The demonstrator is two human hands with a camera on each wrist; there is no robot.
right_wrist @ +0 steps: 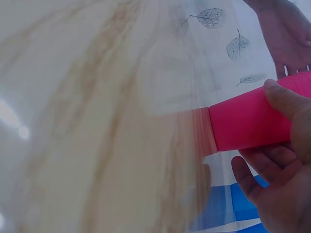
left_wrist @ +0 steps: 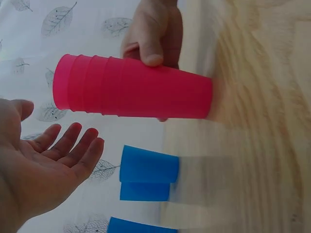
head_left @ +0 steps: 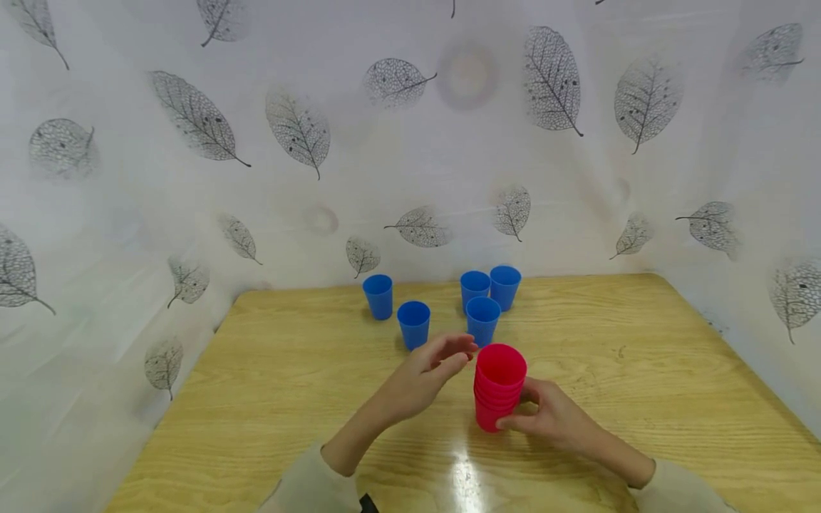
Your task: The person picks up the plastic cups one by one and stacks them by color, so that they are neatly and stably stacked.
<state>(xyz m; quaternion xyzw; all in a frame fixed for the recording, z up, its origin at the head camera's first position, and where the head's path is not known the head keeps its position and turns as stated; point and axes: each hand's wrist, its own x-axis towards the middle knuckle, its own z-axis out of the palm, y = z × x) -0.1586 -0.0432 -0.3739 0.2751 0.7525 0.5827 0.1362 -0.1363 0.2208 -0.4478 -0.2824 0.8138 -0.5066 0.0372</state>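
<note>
A stack of nested red cups (head_left: 495, 399) is upright over the wooden table, its base on or just above the surface. My right hand (head_left: 556, 417) grips the stack low on its right side, thumb and fingers curled round it, as the right wrist view shows with the red stack (right_wrist: 257, 119) between thumb and fingers. To the left of the stack's rim, my left hand (head_left: 426, 374) is raised with its fingers extended. In the left wrist view a gap separates this left hand (left_wrist: 53, 155) from the red cups (left_wrist: 141, 90).
Several blue cups stand upright farther back: a left pair, with one cup (head_left: 379, 298) behind another (head_left: 413, 325), and a right group of three with a front cup (head_left: 482, 322). A leaf-patterned white curtain (head_left: 410, 164) borders the wooden table (head_left: 288, 377) at the back and sides.
</note>
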